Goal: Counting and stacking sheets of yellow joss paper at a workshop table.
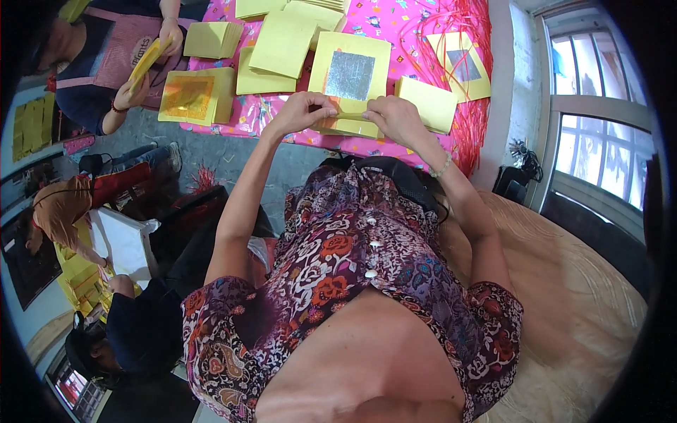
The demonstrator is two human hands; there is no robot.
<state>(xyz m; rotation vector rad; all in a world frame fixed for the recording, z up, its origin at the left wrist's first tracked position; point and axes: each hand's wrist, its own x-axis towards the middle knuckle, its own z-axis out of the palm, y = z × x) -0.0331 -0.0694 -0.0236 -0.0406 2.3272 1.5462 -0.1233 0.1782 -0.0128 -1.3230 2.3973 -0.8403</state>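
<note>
A yellow paper sheet with a silver foil square (349, 76) lies in front of me at the near edge of the table, on top of more yellow paper. My left hand (305, 114) pinches the left end of its near edge, which looks curled or folded up. At the right end of that same edge, my right hand (398, 121) is closed, thumb and fingers pressed on the paper. The layers right under my fingers are partly hidden. Close beside my right hand sits a stack of plain yellow paper (428, 104).
Yellow stacks (283, 42) cover the pink patterned tablecloth (395, 21). An orange-printed stack (190, 97) sits at the left corner. Red strands (471, 134) hang off the right edge. A co-worker (106, 53) holds yellow paper at the left; others sit lower left. Windows (599, 141) are right.
</note>
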